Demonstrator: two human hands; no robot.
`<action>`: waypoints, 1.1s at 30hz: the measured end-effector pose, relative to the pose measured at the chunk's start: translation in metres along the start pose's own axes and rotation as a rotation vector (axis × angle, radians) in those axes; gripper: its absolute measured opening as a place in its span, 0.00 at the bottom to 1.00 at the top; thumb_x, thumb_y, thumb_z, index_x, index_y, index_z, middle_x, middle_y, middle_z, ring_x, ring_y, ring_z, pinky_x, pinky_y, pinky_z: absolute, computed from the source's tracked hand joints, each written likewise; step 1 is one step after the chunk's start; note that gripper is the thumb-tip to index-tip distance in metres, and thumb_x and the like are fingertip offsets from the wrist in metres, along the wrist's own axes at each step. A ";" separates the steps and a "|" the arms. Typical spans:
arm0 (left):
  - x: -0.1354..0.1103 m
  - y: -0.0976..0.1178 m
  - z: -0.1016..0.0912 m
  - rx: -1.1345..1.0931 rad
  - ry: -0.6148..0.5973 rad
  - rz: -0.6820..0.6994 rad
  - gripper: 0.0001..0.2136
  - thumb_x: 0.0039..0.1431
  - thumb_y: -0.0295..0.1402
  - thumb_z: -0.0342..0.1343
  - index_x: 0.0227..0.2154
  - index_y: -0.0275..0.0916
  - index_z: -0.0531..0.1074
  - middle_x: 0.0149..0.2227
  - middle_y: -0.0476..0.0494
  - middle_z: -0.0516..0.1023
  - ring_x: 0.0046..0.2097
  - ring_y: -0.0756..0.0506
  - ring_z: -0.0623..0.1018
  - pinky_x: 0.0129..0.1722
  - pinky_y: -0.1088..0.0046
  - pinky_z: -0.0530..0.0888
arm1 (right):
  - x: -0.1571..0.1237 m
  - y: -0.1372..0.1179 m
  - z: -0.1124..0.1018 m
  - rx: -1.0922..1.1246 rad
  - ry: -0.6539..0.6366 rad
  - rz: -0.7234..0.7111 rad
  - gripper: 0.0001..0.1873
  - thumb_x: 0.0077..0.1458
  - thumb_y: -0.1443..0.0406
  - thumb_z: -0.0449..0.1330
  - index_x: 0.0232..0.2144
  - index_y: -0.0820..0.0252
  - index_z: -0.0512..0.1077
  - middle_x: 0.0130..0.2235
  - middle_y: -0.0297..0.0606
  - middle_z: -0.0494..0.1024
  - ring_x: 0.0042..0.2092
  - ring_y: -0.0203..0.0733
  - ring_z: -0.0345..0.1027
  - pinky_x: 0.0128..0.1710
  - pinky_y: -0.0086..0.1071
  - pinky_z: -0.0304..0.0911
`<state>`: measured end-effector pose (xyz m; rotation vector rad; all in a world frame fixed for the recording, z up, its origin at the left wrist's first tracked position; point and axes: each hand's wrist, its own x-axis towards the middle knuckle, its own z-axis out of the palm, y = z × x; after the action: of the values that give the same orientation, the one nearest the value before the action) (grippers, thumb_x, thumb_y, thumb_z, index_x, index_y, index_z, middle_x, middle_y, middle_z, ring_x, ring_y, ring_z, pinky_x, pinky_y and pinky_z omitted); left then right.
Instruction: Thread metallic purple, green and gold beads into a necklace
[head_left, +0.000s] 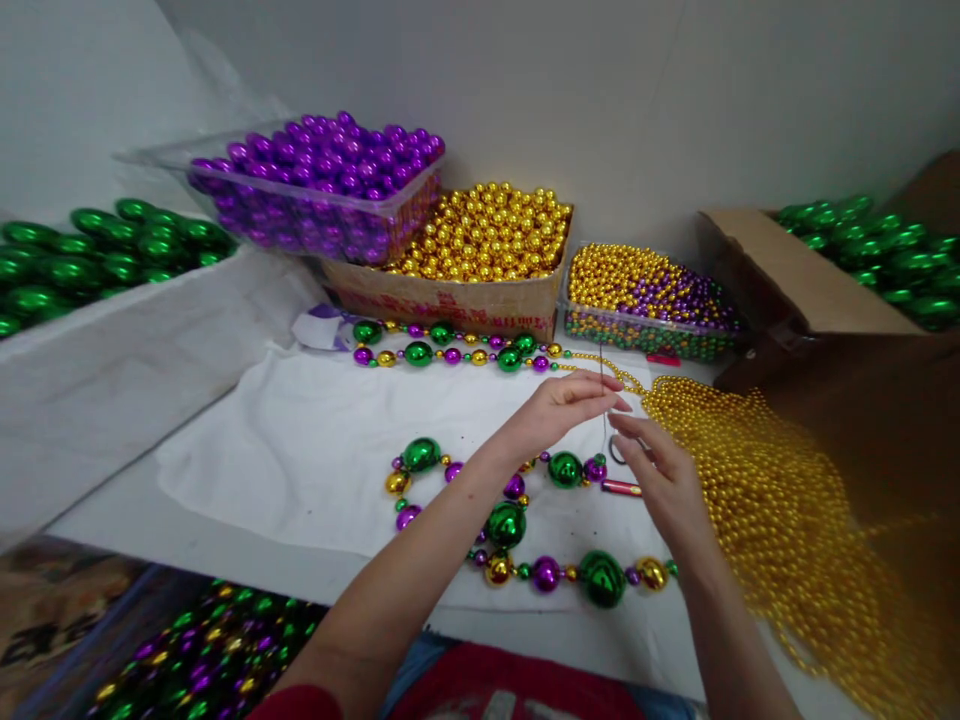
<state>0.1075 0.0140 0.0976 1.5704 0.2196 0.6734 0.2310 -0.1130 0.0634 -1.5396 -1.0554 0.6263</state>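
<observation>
Over the white cloth (300,430), my left hand (570,405) has its fingers stretched together, pinching a thin dark needle-like wire (601,372) that stands nearly upright at the fingertips. Close by on the right, my right hand (660,470) is curled, thumb and fingers drawn together; whatever lies between them is too small to make out. Below the hands lies a bead string (601,578) of large green, purple and gold beads, partly hidden by my left forearm. A red stick-shaped object (621,488) and a dark loop, perhaps a scissors handle (616,450), are beside my right hand.
Behind stand a tub of purple beads (315,185), a carton of gold beads (450,300) and a tub of small mixed beads (652,300). Another bead string (418,353) lies before them. Gold bead strands (772,500) heap at right, beside an open cardboard box (825,290).
</observation>
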 end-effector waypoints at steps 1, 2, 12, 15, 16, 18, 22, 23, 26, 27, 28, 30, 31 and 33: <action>0.003 0.002 0.001 -0.003 -0.012 0.018 0.08 0.58 0.33 0.55 0.33 0.39 0.79 0.45 0.41 0.74 0.51 0.46 0.70 0.52 0.66 0.64 | 0.004 -0.002 0.000 0.000 -0.011 -0.011 0.12 0.52 0.59 0.60 0.39 0.54 0.75 0.44 0.37 0.74 0.46 0.43 0.65 0.41 0.34 0.60; 0.007 0.004 0.002 -0.008 -0.017 0.029 0.08 0.58 0.33 0.55 0.33 0.39 0.79 0.45 0.41 0.74 0.50 0.46 0.71 0.52 0.66 0.65 | 0.008 -0.003 0.001 0.004 -0.020 -0.015 0.11 0.52 0.59 0.60 0.37 0.55 0.76 0.41 0.37 0.75 0.43 0.42 0.66 0.39 0.33 0.60; 0.020 -0.003 -0.003 -0.406 0.020 -0.111 0.16 0.58 0.39 0.55 0.48 0.40 0.72 0.47 0.37 0.75 0.45 0.46 0.74 0.47 0.66 0.68 | 0.035 -0.011 0.004 0.177 -0.040 0.051 0.07 0.47 0.61 0.63 0.26 0.60 0.73 0.26 0.32 0.74 0.24 0.31 0.57 0.23 0.26 0.51; 0.016 -0.018 0.000 -0.513 -0.031 -0.207 0.20 0.59 0.43 0.52 0.51 0.39 0.69 0.45 0.36 0.75 0.40 0.47 0.76 0.44 0.66 0.69 | 0.040 -0.022 0.003 0.275 0.022 0.040 0.09 0.47 0.59 0.63 0.27 0.60 0.72 0.28 0.33 0.74 0.26 0.32 0.61 0.23 0.26 0.53; 0.014 -0.023 0.001 -0.511 -0.060 -0.224 0.20 0.59 0.44 0.52 0.50 0.38 0.69 0.44 0.35 0.75 0.37 0.47 0.76 0.42 0.67 0.70 | 0.041 -0.025 0.002 0.307 0.044 0.038 0.10 0.46 0.59 0.64 0.27 0.60 0.72 0.28 0.34 0.74 0.28 0.33 0.63 0.23 0.25 0.53; 0.009 -0.030 0.003 -0.455 -0.123 -0.247 0.20 0.58 0.43 0.53 0.47 0.35 0.69 0.39 0.37 0.76 0.30 0.50 0.75 0.34 0.71 0.70 | 0.043 -0.028 0.000 0.366 0.087 0.046 0.11 0.46 0.58 0.64 0.28 0.59 0.72 0.29 0.34 0.74 0.30 0.34 0.64 0.22 0.25 0.54; 0.000 -0.033 0.002 -0.261 -0.118 -0.318 0.15 0.53 0.39 0.57 0.38 0.32 0.72 0.23 0.49 0.71 0.21 0.56 0.65 0.22 0.80 0.60 | 0.044 -0.023 -0.002 0.469 0.129 0.100 0.13 0.44 0.58 0.66 0.28 0.59 0.70 0.34 0.36 0.75 0.34 0.36 0.67 0.23 0.24 0.56; -0.001 -0.032 0.001 -0.228 -0.103 -0.326 0.13 0.53 0.38 0.57 0.35 0.32 0.72 0.21 0.51 0.69 0.20 0.56 0.64 0.22 0.80 0.59 | 0.043 -0.020 -0.003 0.491 0.133 0.114 0.13 0.43 0.57 0.66 0.27 0.58 0.69 0.34 0.37 0.75 0.35 0.38 0.68 0.23 0.25 0.57; -0.003 -0.029 -0.003 -0.124 -0.112 -0.345 0.10 0.52 0.37 0.55 0.31 0.33 0.71 0.21 0.52 0.67 0.20 0.56 0.63 0.21 0.80 0.60 | 0.045 -0.012 -0.006 0.532 0.168 0.123 0.15 0.42 0.56 0.66 0.28 0.57 0.68 0.36 0.38 0.76 0.39 0.41 0.70 0.23 0.25 0.59; -0.004 -0.029 -0.005 -0.066 -0.130 -0.356 0.10 0.52 0.36 0.54 0.31 0.33 0.71 0.21 0.52 0.67 0.20 0.56 0.64 0.21 0.80 0.60 | 0.046 -0.009 -0.009 0.535 0.192 0.113 0.15 0.43 0.55 0.66 0.28 0.57 0.67 0.36 0.37 0.76 0.39 0.42 0.70 0.23 0.25 0.59; -0.005 -0.029 -0.008 -0.008 -0.148 -0.370 0.09 0.52 0.36 0.53 0.31 0.34 0.72 0.21 0.53 0.67 0.20 0.56 0.64 0.20 0.80 0.60 | 0.048 -0.007 -0.013 0.532 0.222 0.097 0.16 0.43 0.55 0.66 0.28 0.56 0.66 0.36 0.37 0.76 0.40 0.42 0.70 0.23 0.25 0.58; -0.008 -0.030 -0.014 0.079 -0.178 -0.405 0.09 0.53 0.35 0.52 0.31 0.34 0.72 0.21 0.53 0.66 0.19 0.56 0.62 0.18 0.80 0.57 | 0.053 -0.004 -0.029 0.501 0.299 0.047 0.16 0.43 0.55 0.65 0.28 0.55 0.65 0.37 0.36 0.76 0.40 0.41 0.71 0.23 0.26 0.59; -0.011 -0.031 -0.017 0.095 -0.183 -0.426 0.09 0.53 0.35 0.51 0.31 0.34 0.72 0.20 0.53 0.65 0.19 0.56 0.61 0.17 0.81 0.56 | 0.056 -0.004 -0.041 0.471 0.347 0.015 0.15 0.43 0.55 0.65 0.28 0.55 0.65 0.37 0.35 0.76 0.40 0.41 0.71 0.24 0.26 0.59; -0.017 -0.034 -0.024 0.073 -0.173 -0.468 0.10 0.53 0.36 0.51 0.31 0.34 0.72 0.20 0.54 0.64 0.18 0.57 0.59 0.16 0.80 0.54 | 0.061 -0.005 -0.070 0.375 0.453 -0.056 0.14 0.45 0.54 0.62 0.28 0.54 0.64 0.37 0.36 0.76 0.41 0.41 0.71 0.26 0.29 0.61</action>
<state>0.0899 0.0299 0.0593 1.5614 0.4681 0.1656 0.3163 -0.0933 0.0942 -1.2376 -0.5943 0.3817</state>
